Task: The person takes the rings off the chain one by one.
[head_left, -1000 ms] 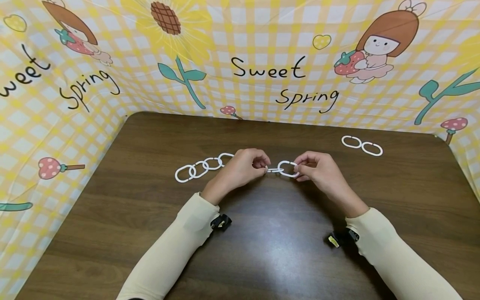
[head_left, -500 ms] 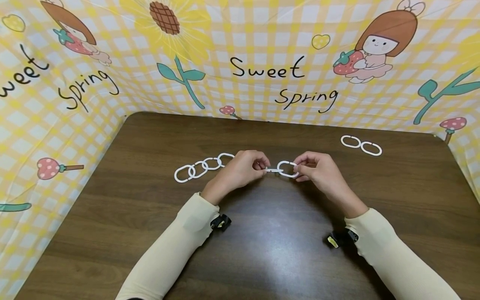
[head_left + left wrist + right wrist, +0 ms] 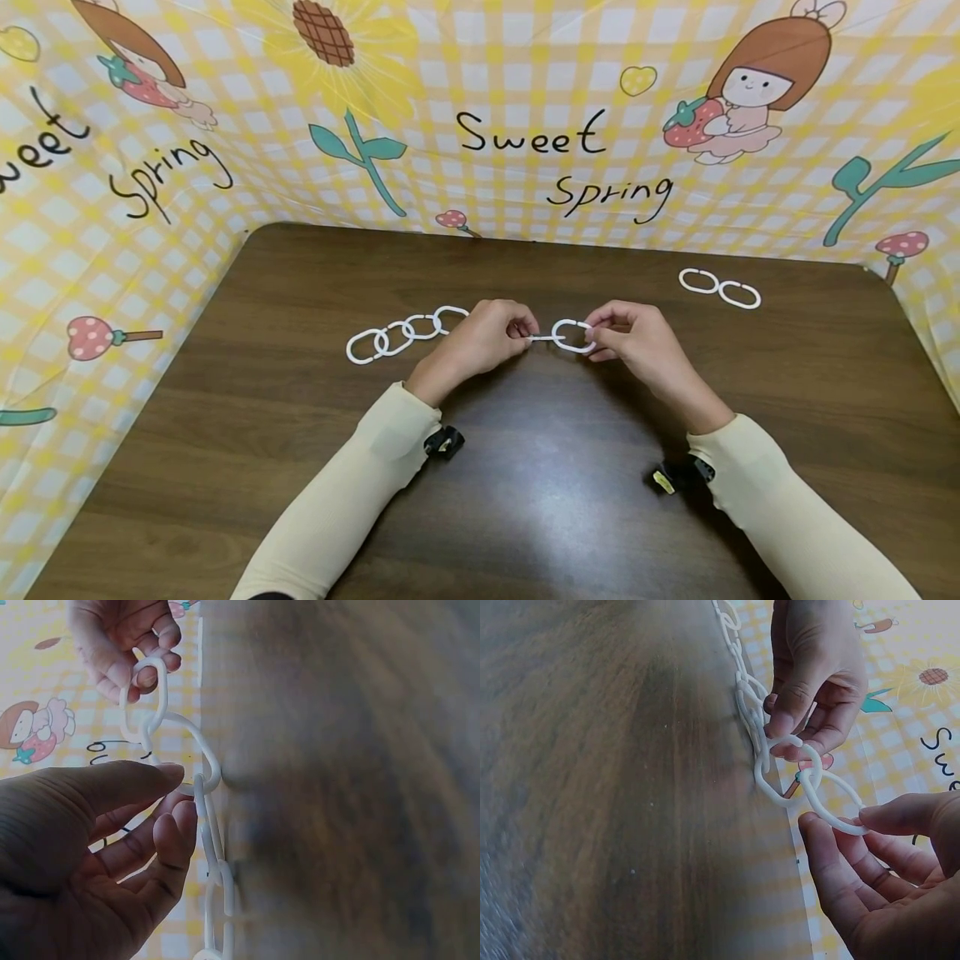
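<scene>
My left hand (image 3: pixel 483 337) pinches a white oval plastic chain link (image 3: pixel 201 739) between thumb and fingers, above the table. Hooked through that link is the end link (image 3: pixel 826 813), whose far side my right hand (image 3: pixel 637 337) holds with thumb and fingertips. From the left hand the rest of the white chain (image 3: pixel 382 342) runs leftward over the wooden table, several links long. In the head view the left hand covers part of it. The left wrist view shows the end link hanging tilted from the other hand's fingers.
Two white links (image 3: pixel 718 288) lie end to end at the back right of the brown table (image 3: pixel 480 517); whether they are joined I cannot tell. A yellow checked cloth (image 3: pixel 517 50) with printed figures stands behind and to the left of the table.
Both hands keep their holds almost in place. The link between them has turned slightly more edge-on to the head view. That view itself has shifted a little.
</scene>
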`<state>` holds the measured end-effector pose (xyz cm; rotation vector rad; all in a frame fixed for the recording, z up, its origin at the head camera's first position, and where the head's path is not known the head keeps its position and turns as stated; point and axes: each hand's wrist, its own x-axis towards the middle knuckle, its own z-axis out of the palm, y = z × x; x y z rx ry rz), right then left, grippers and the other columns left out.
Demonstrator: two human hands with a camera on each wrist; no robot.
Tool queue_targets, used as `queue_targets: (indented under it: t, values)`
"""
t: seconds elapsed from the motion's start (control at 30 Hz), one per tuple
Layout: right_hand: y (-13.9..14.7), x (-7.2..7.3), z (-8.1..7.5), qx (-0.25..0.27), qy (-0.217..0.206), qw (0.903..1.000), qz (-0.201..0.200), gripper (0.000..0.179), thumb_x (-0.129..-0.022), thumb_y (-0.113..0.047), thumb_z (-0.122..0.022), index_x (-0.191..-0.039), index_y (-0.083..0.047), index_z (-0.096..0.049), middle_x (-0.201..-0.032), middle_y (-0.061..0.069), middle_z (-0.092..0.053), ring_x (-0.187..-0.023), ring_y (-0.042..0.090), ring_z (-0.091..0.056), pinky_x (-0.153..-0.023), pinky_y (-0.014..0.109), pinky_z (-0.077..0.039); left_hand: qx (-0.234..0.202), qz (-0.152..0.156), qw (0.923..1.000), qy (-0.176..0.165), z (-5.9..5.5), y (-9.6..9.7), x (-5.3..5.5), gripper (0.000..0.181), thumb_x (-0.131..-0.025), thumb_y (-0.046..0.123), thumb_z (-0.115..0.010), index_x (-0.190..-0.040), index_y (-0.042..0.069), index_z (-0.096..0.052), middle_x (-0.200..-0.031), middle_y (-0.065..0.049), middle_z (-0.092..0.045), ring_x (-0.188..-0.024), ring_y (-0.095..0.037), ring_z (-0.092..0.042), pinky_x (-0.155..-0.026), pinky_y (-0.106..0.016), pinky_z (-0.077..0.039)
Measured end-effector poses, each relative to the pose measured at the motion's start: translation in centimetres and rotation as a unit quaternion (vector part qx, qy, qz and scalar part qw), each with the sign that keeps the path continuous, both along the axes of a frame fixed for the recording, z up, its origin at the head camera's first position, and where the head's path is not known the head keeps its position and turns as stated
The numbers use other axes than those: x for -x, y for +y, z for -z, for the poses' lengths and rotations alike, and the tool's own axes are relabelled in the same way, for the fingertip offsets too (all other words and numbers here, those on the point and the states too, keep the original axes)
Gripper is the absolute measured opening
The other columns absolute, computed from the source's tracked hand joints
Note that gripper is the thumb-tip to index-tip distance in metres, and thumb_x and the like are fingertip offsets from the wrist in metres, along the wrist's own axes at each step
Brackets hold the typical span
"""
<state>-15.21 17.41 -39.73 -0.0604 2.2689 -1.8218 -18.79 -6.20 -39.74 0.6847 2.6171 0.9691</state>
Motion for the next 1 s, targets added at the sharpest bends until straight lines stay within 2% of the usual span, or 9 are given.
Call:
queue_targets:
  t: [0.23, 1.0]
  values:
    - [0.0, 0.05, 0.1, -0.004, 0.002, 1.0, 0.002, 0.021, -0.096, 0.007, -0.062, -0.112, 0.021, -0.061, -0.091, 0.011, -0.071, -0.072, 0.009, -0.071, -0.071, 0.031, -0.064, 0.003, -0.004, 0.9998, 0.022, -0.03, 0.04, 0.16, 0.008, -0.096, 0.004, -0.071, -0.098, 0.008, -0.078, -0.093, -0.004, -0.073, -0.084, -0.014, -0.066, -0.078, -0.025, -0.055]
    - [0.0, -0.05, 0.23, -0.018, 0.003, 0.9998, 0.001, 0.021, -0.097, 0.005, -0.061, -0.113, 0.019, -0.063, -0.091, 0.012, -0.07, -0.074, 0.009, -0.07, -0.071, 0.029, -0.064, -0.03, -0.007, 0.9991, 0.031, 0.13, 0.27, 0.33, 0.008, -0.097, 0.005, -0.07, -0.099, 0.006, -0.078, -0.091, -0.004, -0.072, -0.085, -0.014, -0.065, -0.077, -0.023, -0.052]
